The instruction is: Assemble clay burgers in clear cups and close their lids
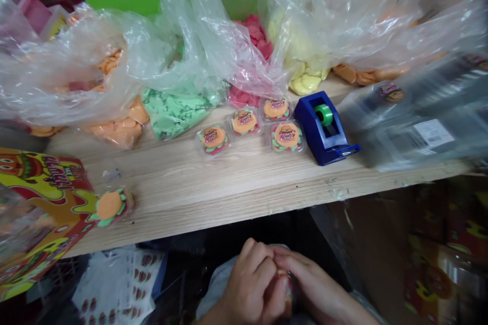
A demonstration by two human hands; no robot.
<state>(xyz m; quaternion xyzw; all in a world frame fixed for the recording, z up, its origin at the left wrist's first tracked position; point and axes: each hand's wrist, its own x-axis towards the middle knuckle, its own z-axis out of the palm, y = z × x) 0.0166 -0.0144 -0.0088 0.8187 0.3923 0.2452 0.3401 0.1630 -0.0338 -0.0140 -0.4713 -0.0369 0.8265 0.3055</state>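
Left hand (pixel 249 284) and right hand (pixel 318 284) low and close together, below the front edge of a pale wooden shelf (pixel 213 198), fingers (pixel 255 259) curled and clenched from both sides around a small burger-shaped gummy pack (pixel 285 292). Only a sliver of orange and red showing between the hands, so probably the same kind of pack as those on the shelf, though the fingers hide too much to be sure. Just left of the left hand, a sheet of printed burger stickers (pixel 122 284). Straight ahead of the hands on the shelf, four clear burger gummy packs (pixel 244 122) with round labels, grouped close together. Ahead and to the left of the left hand, a single unlabelled burger gummy (pixel 110 206) touching a yellow-and-red printed box (pixel 41 198). Ahead of the right hand, a blue tape dispenser (pixel 324 134) holding a green tape roll (pixel 323 115), just beside the packs. Farther ahead, along the back of the shelf, clear plastic bags (pixel 213 25) around flat orange, green, red and yellow gummy pieces (pixel 173 111). Right of the right hand, printed cartons (pixel 430 274).
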